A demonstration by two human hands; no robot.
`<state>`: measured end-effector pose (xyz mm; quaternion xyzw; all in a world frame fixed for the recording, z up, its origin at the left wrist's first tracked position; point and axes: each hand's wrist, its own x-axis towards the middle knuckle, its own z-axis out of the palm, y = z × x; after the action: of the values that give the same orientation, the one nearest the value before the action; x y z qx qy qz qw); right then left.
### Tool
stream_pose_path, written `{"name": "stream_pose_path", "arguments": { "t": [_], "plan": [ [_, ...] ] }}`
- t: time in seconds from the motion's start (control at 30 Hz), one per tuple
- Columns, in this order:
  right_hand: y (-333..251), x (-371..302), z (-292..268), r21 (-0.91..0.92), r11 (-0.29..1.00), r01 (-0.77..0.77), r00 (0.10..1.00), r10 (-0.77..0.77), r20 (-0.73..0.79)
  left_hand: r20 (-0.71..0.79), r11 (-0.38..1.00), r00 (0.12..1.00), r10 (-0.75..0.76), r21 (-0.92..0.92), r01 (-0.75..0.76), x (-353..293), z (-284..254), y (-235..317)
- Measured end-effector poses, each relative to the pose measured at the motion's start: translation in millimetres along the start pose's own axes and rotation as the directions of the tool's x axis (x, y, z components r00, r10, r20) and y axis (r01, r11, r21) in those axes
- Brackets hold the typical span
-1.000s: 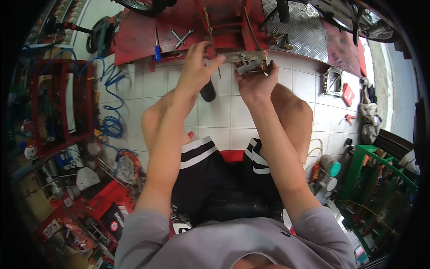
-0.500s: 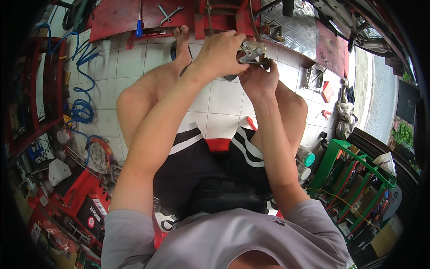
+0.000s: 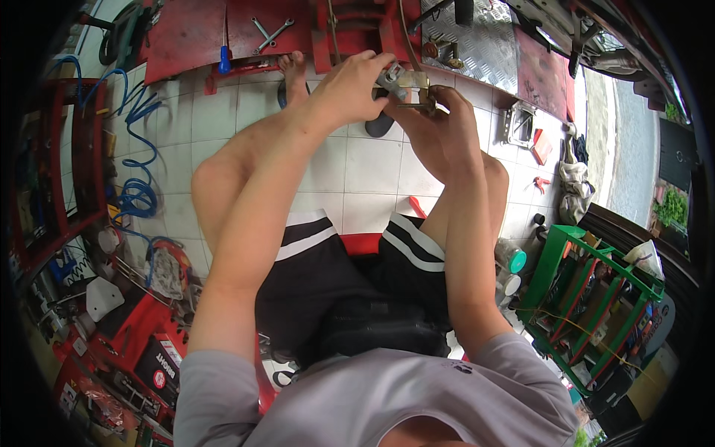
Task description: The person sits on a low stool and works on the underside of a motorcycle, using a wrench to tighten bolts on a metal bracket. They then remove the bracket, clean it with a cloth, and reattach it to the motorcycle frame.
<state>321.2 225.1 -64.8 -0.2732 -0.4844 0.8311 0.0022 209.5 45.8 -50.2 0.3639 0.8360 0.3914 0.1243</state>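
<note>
We hold a small metal part (image 3: 406, 86) near the top centre of the frame, raised above the white tiled floor (image 3: 350, 167). Our left hand (image 3: 356, 89) has its grip clenched on the part's left end, fingers curled over it; our right hand (image 3: 439, 119) grasps it from the right and from under. Below the hands lie our bare knees and black shorts. Beyond them, along the upper edge, we see a red metal frame (image 3: 223, 37) with two wrenches (image 3: 269, 31) on it. A blue coiled hose (image 3: 138, 164) sits at the left, a green rack (image 3: 596, 290) at the lower right
</note>
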Motion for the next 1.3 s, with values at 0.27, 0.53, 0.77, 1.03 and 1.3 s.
{"name": "stream_pose_path", "arguments": {
  "t": [0.27, 0.53, 0.77, 1.03, 1.3],
  "plan": [
    [-8, 2, 27, -0.141, 0.99, 0.002, 1.0, -0.004, -0.014, -0.03, 0.998, 0.998, -0.063, 0.018, 0.064, -9, -29, -1],
    [-8, 2, 49, -0.132, 0.989, 0.059, 0.998, -0.053, 0.043, -0.164, 0.996, 0.985, -0.054, -0.082, 0.041, -17, -53, -8],
    [-17, -1, 49, 0.084, 0.983, 0.164, 0.968, -0.177, 0.179, -0.542, 0.946, 0.8, 0.256, 0.309, -0.093, -17, -55, 9],
    [-31, -4, 46, -0.117, 0.991, 0.068, 0.986, -0.049, 0.161, -0.445, 0.835, 0.831, -0.334, -0.548, 0.042, -47, 2, 68],
    [-34, -6, 48, -0.208, 0.971, -0.115, 0.991, 0.125, 0.039, 0.25, 0.173, 0.651, -0.717, -0.841, 0.513, -52, -6, 35]
  ]
}}
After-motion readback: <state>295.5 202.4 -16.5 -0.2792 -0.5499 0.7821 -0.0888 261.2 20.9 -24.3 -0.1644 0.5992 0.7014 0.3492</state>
